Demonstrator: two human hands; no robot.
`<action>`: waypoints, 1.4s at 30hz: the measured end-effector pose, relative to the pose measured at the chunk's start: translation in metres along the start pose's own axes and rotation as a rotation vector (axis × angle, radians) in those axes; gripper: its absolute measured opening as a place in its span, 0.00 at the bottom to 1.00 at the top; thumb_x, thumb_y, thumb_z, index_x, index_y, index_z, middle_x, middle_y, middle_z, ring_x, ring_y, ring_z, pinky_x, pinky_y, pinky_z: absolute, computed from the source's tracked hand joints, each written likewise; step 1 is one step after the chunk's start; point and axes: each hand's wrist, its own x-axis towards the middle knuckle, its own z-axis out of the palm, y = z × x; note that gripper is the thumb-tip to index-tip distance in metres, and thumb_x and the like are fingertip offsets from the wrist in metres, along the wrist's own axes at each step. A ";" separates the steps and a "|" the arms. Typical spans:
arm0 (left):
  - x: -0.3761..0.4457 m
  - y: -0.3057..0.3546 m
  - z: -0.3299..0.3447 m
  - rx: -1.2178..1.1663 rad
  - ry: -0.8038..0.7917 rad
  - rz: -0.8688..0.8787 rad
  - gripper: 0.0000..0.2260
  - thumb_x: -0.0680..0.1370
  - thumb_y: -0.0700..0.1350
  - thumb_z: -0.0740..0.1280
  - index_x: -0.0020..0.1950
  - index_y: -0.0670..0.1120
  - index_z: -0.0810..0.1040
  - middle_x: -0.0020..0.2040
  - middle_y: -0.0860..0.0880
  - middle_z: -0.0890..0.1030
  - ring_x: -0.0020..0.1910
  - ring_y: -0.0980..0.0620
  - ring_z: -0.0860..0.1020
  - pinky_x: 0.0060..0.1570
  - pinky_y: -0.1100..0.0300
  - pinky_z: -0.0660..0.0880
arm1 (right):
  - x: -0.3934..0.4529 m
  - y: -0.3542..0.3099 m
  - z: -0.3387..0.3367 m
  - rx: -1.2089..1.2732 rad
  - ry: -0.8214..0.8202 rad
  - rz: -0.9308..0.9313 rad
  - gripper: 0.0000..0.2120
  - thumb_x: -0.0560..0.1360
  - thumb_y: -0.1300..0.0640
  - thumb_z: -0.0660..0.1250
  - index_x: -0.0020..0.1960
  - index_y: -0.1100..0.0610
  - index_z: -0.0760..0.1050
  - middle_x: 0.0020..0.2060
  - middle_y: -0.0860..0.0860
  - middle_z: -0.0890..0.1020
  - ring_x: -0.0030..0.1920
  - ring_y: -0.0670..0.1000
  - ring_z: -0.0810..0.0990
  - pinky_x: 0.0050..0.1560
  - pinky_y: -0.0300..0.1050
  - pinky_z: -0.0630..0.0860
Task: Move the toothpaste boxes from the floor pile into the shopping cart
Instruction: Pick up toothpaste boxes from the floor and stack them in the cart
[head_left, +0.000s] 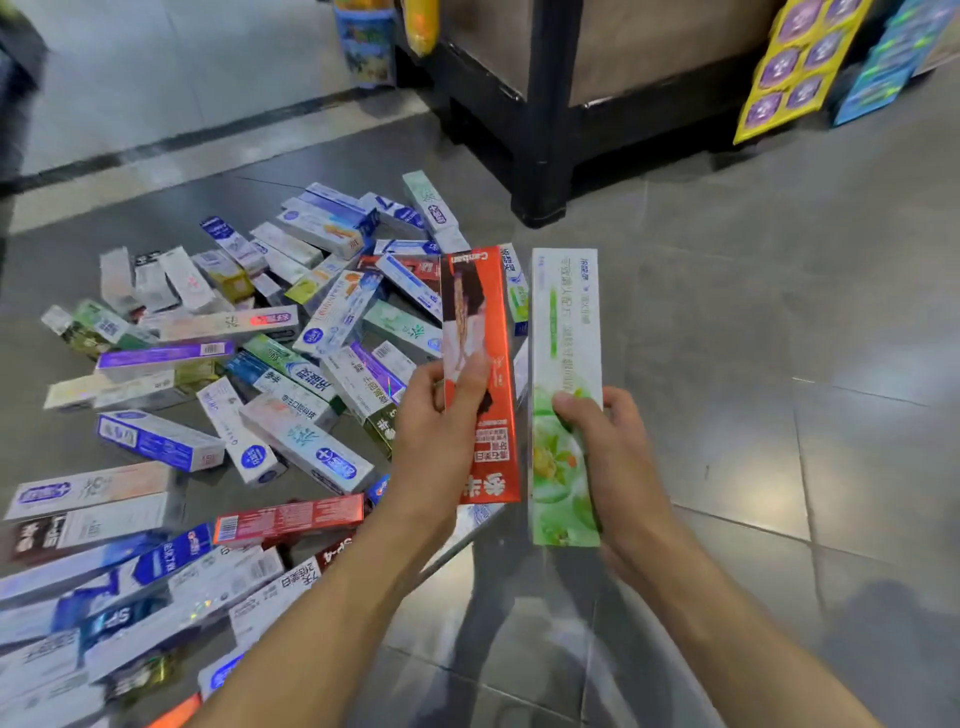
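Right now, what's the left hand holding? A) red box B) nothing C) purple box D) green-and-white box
A: the left hand grips the red box held above the floor pile, while the right hand holds the green-and-white box.

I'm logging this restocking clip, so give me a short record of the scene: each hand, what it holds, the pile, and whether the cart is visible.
left hand: left hand, grip curled around a long red cardboard toothpaste box
right hand: right hand, grip curled around a long white-and-green cardboard toothpaste box
held boxes: side by side, lifted above the grey tiled floor
pile: many assorted toothpaste boxes scattered on the floor, left of the hands
cart: not in view
background: black-framed display stand
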 end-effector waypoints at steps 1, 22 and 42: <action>-0.009 0.023 0.004 0.016 -0.009 0.013 0.15 0.78 0.58 0.69 0.57 0.49 0.78 0.48 0.44 0.86 0.49 0.41 0.85 0.54 0.38 0.80 | -0.012 -0.023 0.002 -0.006 0.009 0.004 0.14 0.76 0.51 0.71 0.56 0.54 0.71 0.48 0.57 0.86 0.45 0.58 0.87 0.50 0.61 0.83; -0.280 0.601 0.139 0.179 -0.423 0.249 0.16 0.77 0.55 0.73 0.60 0.51 0.76 0.50 0.51 0.85 0.47 0.55 0.85 0.49 0.55 0.80 | -0.337 -0.589 0.015 0.225 0.160 -0.216 0.08 0.80 0.57 0.66 0.57 0.57 0.73 0.46 0.57 0.84 0.43 0.55 0.83 0.47 0.55 0.80; -0.463 0.558 0.156 0.332 -1.324 0.107 0.19 0.72 0.55 0.77 0.57 0.49 0.78 0.46 0.50 0.86 0.40 0.56 0.85 0.42 0.59 0.78 | -0.616 -0.493 -0.013 0.306 1.079 -0.309 0.14 0.70 0.59 0.78 0.54 0.57 0.81 0.45 0.53 0.88 0.45 0.54 0.86 0.45 0.48 0.83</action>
